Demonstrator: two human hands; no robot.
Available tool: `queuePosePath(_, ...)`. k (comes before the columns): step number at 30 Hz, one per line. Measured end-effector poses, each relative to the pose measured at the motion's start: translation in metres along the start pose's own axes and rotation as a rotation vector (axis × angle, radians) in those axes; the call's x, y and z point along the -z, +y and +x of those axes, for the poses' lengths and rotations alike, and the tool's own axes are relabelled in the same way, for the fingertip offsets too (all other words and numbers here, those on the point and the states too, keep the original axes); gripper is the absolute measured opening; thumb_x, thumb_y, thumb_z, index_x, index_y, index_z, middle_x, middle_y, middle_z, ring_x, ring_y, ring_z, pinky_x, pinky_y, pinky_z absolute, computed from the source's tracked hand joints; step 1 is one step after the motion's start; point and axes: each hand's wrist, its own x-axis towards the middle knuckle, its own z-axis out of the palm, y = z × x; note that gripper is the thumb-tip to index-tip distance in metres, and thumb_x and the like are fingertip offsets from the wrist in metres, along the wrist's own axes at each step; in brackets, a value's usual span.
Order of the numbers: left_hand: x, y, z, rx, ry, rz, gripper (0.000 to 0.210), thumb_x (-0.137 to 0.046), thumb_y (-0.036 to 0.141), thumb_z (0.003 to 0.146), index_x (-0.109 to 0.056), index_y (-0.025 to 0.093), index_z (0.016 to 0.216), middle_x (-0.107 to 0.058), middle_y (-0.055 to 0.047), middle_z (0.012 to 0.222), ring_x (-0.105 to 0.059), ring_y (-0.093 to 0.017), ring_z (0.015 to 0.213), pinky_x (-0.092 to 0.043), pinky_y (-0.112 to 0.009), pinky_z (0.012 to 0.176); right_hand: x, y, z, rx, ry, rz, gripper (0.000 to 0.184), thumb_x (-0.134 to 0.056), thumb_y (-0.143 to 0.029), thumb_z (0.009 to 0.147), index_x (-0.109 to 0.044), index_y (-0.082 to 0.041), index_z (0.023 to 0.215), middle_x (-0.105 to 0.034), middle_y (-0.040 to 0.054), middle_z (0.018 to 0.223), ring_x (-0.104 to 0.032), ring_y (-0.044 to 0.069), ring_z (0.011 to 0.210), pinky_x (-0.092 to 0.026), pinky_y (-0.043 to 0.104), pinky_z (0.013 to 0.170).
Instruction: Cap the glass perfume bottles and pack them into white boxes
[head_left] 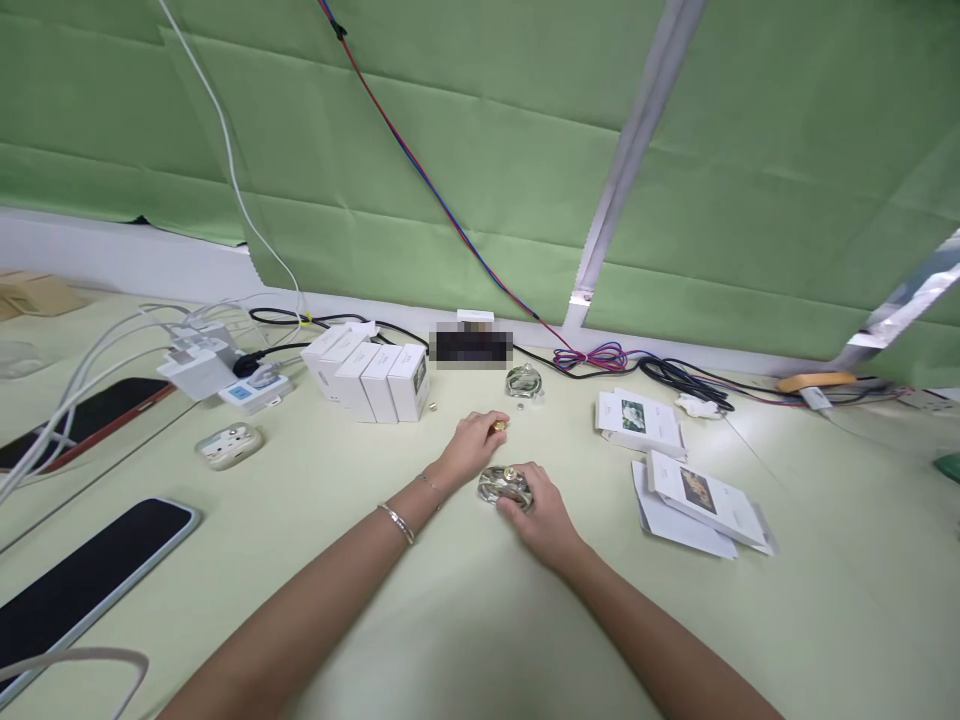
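Observation:
My right hand [541, 512] is closed around the side of a small clear glass bottle [501, 486] with a gold neck, which stands on the table. Just beyond it, my left hand [474, 445] pinches a small gold cap [497, 426] between its fingertips, apart from the bottle. A second glass bottle [523, 381] sits farther back, with a small silvery piece [520, 406] in front of it. To the left, a tiny gold piece [433, 406] lies by a row of white boxes [379, 388].
Flattened white cartons [709, 500] and another carton [641, 422] lie at the right. Along the left are phones [94, 590], an earphone case [229, 445] and a power strip with chargers [199, 365]. Coiled cables [679, 380] run along the green-covered wall [465, 130].

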Motion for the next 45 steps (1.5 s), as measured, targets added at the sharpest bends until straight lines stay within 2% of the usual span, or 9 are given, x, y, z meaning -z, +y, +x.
queuePosePath(6, 0.009, 0.016, 0.012, -0.077, -0.037, 0.125, 0.032, -0.051, 0.028, 0.083, -0.055, 0.024, 0.114, -0.059, 0.001, 0.113, -0.055, -0.017, 0.101, -0.042, -0.026, 0.091, -0.001, -0.002, 0.0, -0.007, 0.019, -0.011, 0.019, -0.054, -0.023, 0.076, -0.053, -0.02, 0.095, -0.057, 0.0045, 0.092, -0.052, 0.02, 0.088, -0.044, 0.033, 0.077)
queuePosePath(11, 0.037, -0.009, 0.027, 0.17, 0.127, 0.338, 0.034, -0.04, 0.008, 0.083, -0.05, 0.008, 0.116, -0.05, -0.021, 0.123, -0.036, -0.033, 0.123, -0.025, -0.052, 0.1, 0.001, 0.0, -0.003, 0.005, 0.019, 0.048, 0.025, -0.052, -0.03, 0.078, -0.051, -0.02, 0.101, -0.057, 0.0055, 0.095, -0.053, 0.02, 0.089, -0.044, 0.034, 0.079)
queuePosePath(16, 0.038, -0.025, 0.027, 0.328, 0.103, 0.425, 0.033, -0.034, -0.002, 0.076, -0.057, 0.002, 0.099, -0.056, -0.026, 0.103, -0.044, -0.036, 0.113, -0.038, -0.051, 0.088, 0.017, 0.018, 0.025, 0.016, 0.253, 0.087, 0.032, -0.037, -0.035, 0.087, -0.048, -0.018, 0.111, -0.054, 0.0082, 0.103, -0.052, 0.017, 0.087, -0.045, 0.032, 0.076)
queuePosePath(18, 0.037, -0.025, 0.027, 0.341, 0.077, 0.419, 0.032, -0.033, -0.003, 0.075, -0.058, 0.002, 0.095, -0.057, -0.026, 0.099, -0.048, -0.035, 0.108, -0.042, -0.048, 0.083, 0.023, 0.028, 0.045, -0.001, 0.211, -0.008, 0.039, -0.047, -0.035, 0.082, -0.048, -0.017, 0.116, -0.053, 0.0094, 0.107, -0.052, 0.017, 0.083, -0.046, 0.031, 0.072)
queuePosePath(22, 0.039, -0.02, 0.028, 0.223, -0.029, 0.32, 0.028, -0.038, -0.002, 0.075, -0.062, 0.008, 0.085, -0.06, -0.018, 0.094, -0.054, -0.027, 0.099, -0.043, -0.038, 0.084, 0.022, 0.043, 0.073, 0.035, 0.073, -0.122, 0.032, -0.055, -0.026, 0.075, -0.056, -0.018, 0.107, -0.06, 0.0051, 0.096, -0.053, 0.016, 0.081, -0.045, 0.032, 0.077)
queuePosePath(27, 0.015, -0.005, 0.031, 0.013, -0.146, 0.09, 0.017, -0.054, 0.013, 0.076, -0.062, 0.018, 0.09, -0.065, -0.003, 0.092, -0.059, -0.016, 0.087, -0.045, -0.025, 0.082, 0.024, 0.057, 0.079, -0.044, 0.183, -0.176, 0.027, -0.052, -0.024, 0.075, -0.058, -0.013, 0.099, -0.06, 0.0078, 0.089, -0.053, 0.019, 0.079, -0.044, 0.037, 0.079)
queuePosePath(35, -0.013, 0.004, 0.038, -0.031, -0.078, -0.074, 0.01, -0.054, 0.011, 0.075, -0.063, 0.017, 0.076, -0.064, -0.004, 0.084, -0.059, -0.017, 0.081, -0.045, -0.028, 0.076, 0.041, 0.044, 0.042, 0.062, 0.308, -0.184, 0.035, -0.046, -0.035, 0.083, -0.048, -0.016, 0.113, -0.055, 0.0108, 0.104, -0.049, 0.022, 0.096, -0.04, 0.042, 0.086)
queuePosePath(41, -0.013, 0.004, 0.036, -0.029, -0.047, -0.097, 0.013, -0.052, 0.01, 0.076, -0.063, 0.018, 0.079, -0.064, -0.004, 0.084, -0.058, -0.018, 0.083, -0.045, -0.03, 0.079, 0.024, 0.004, -0.003, 0.055, -0.066, -0.128, 0.04, -0.06, -0.03, 0.074, -0.049, -0.02, 0.111, -0.058, 0.0073, 0.104, -0.052, 0.021, 0.095, -0.044, 0.037, 0.083)
queuePosePath(45, -0.017, 0.003, 0.035, -0.028, -0.028, -0.093, 0.019, -0.051, 0.012, 0.077, -0.062, 0.017, 0.092, -0.065, -0.007, 0.091, -0.058, -0.02, 0.087, -0.044, -0.032, 0.083, 0.025, 0.01, -0.007, -0.061, -0.023, -0.148, 0.019, -0.054, -0.026, 0.076, -0.055, -0.02, 0.095, -0.062, 0.0052, 0.091, -0.055, 0.02, 0.084, -0.044, 0.035, 0.077)
